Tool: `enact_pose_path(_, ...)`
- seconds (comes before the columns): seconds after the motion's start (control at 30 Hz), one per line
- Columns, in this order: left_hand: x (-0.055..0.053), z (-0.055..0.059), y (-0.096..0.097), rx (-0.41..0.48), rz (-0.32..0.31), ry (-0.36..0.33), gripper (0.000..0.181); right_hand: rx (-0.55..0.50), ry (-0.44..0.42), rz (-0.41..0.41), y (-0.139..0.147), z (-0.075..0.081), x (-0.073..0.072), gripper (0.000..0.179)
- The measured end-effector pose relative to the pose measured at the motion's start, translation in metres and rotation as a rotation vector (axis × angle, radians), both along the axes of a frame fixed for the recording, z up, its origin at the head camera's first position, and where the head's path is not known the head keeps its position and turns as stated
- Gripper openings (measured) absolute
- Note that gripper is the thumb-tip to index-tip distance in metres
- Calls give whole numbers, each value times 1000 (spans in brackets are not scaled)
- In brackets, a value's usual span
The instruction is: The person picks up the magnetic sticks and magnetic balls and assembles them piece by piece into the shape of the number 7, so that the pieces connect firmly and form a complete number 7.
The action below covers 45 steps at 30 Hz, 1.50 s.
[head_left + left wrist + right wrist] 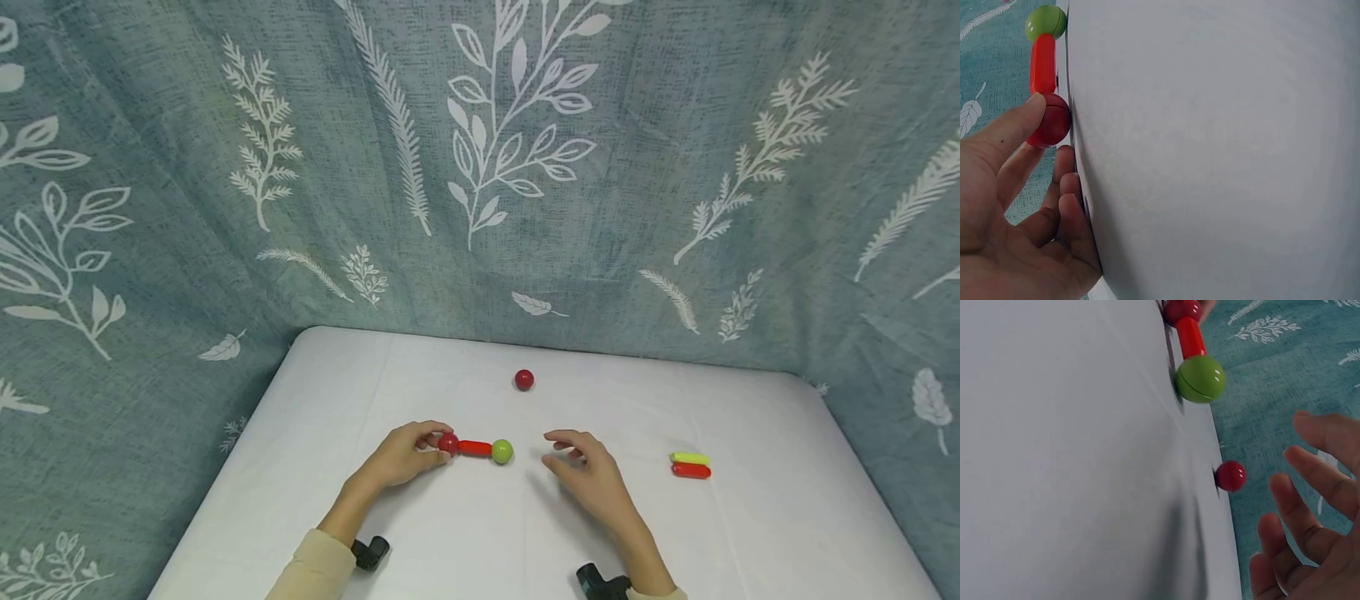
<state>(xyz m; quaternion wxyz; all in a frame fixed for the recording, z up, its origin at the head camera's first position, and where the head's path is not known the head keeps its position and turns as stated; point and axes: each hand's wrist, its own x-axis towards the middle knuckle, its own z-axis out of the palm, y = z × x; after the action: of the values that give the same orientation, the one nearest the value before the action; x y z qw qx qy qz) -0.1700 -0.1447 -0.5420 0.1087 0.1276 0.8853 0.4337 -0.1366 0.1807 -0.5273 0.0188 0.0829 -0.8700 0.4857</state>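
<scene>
My left hand (408, 454) pinches a dark red ball (447, 443) between thumb and fingers. That ball sits on one end of a bright red rod (475, 448), and a green ball (502, 452) caps the other end, so the three form a dumbbell shape lying across the white table. In the left wrist view the thumb presses on the red ball (1052, 122). To the right of the green ball, my right hand (592, 477) hovers with loosely bent fingers and holds nothing; the right wrist view shows its fingers (1310, 478) spread apart.
A loose dark red ball (524, 380) rests farther back on the white table (420, 550). At right, a yellow-green rod (690, 458) and another red rod (691, 471) lie side by side. Behind the table's back edge hangs a teal curtain (420, 275) with white leaf prints.
</scene>
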Motion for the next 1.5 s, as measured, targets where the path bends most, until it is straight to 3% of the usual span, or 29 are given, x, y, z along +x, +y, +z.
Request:
enact_pose_path(0.47, 0, -2, 0, 8, 0, 11, 35, 58, 50, -94, 43, 20, 21, 29)
enact_pose_path(1.1, 0, -3, -1, -3, 3, 15, 35, 135, 50, -211, 99, 26, 42, 32)
enact_pose_path(1.5, 1, -1, 0, 2, -2, 14, 35, 152, 30, -263, 117, 24, 45, 36)
